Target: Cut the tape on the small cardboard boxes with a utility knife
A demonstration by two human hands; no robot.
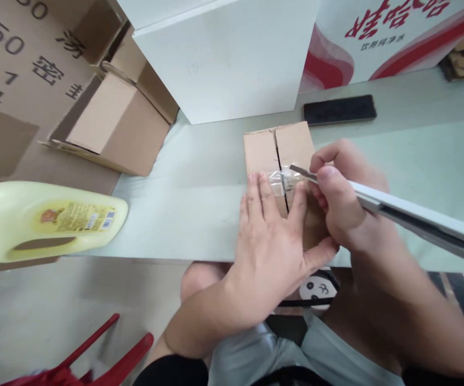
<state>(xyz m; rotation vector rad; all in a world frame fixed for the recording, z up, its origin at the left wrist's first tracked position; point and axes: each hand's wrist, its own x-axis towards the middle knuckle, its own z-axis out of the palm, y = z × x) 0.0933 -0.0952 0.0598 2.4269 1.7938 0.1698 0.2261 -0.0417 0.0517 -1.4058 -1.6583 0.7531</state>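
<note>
A small cardboard box (262, 150) lies on the pale green tabletop (184, 209), a dark seam running down its top. Clear tape (277, 181) crosses that seam, wrinkled near the middle. My left hand (270, 236) rests flat on the box with its fingers stretched out, just below and on the tape. Gripped between the thumb and fingers of my right hand (342, 198) is a utility knife (409, 212). Its blade points left and its tip is over the tape by the seam; whether it touches the tape I cannot tell.
A black phone-like slab (339, 109) lies behind the box. White boxes (224, 64) stand along the back. At left are an open cardboard box (115, 118) and a yellow bottle (51, 221) on its side. Red chair parts (127, 359) show below the table's edge.
</note>
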